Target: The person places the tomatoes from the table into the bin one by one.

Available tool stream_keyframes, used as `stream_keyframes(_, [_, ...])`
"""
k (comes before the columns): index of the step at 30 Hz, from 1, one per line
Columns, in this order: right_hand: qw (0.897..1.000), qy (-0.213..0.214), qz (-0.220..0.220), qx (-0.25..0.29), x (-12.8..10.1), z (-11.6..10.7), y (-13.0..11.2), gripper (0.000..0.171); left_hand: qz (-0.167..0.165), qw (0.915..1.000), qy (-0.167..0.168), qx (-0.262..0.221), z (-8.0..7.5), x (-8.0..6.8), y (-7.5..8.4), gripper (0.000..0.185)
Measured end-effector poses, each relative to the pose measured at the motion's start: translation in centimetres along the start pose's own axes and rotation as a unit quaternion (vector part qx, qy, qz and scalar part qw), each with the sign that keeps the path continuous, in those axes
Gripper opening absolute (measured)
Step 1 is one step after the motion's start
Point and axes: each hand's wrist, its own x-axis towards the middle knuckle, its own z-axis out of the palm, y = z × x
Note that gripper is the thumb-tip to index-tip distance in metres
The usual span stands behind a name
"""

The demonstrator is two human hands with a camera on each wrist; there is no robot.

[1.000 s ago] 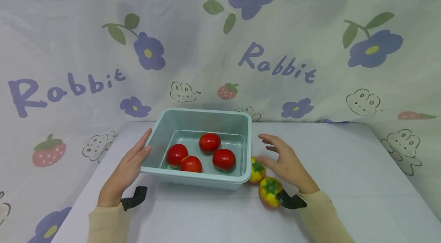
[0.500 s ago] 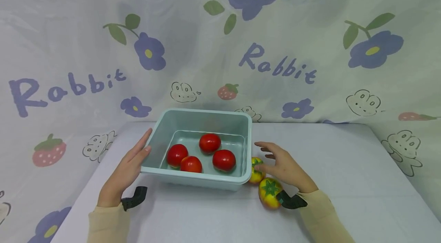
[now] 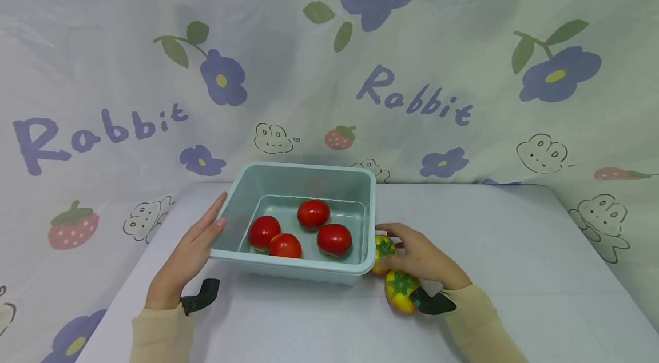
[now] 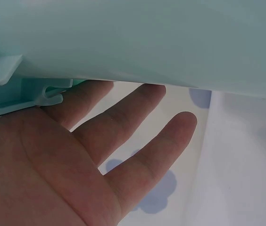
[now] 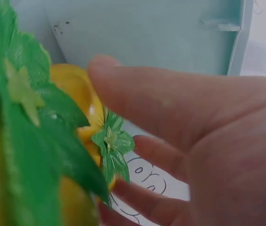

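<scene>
A pale blue-green plastic bin (image 3: 304,267) holds several red tomatoes (image 3: 334,239). My left hand (image 3: 184,257) lies along the bin's left side, thumb at the rim; in the left wrist view its straight fingers (image 4: 137,172) reach along the outer wall. Against the bin's right side sits a yellow tomato (image 3: 384,248) with green star-shaped leaves. My right hand (image 3: 424,257) grips it, thumb on the near side and fingers round the far side. A second yellow tomato (image 3: 403,291) lies closer to me, below the right wrist; it looms large and blurred in the right wrist view.
The bin stands on a white table (image 3: 288,323). Behind it hangs a curtain (image 3: 298,83) printed with flowers, rabbits and lettering. A black wrist mount (image 3: 201,296) sits on the left wrist, another black mount (image 3: 433,301) on the right.
My right hand has come down and toward the bin, closing its fingers around the yellow tomato there. The nearer yellow tomato has shifted slightly. The left hand and bin stay still.
</scene>
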Motion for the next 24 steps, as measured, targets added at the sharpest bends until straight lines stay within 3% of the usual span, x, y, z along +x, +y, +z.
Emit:
stream_keyframes(13, [0.999, -0.018, -0.017, -0.030, 0.12, 0.54, 0.03, 0.069, 0.002, 1.0000, -0.002, -0.001, -0.03, 0.18, -0.35, 0.056])
stream_keyframes(24, [0.999, 0.006, -0.014, -0.048, 0.01, 0.11, -0.11, 0.069, 0.004, 1.0000, -0.003, -0.003, -0.10, 0.10, -0.33, 0.057])
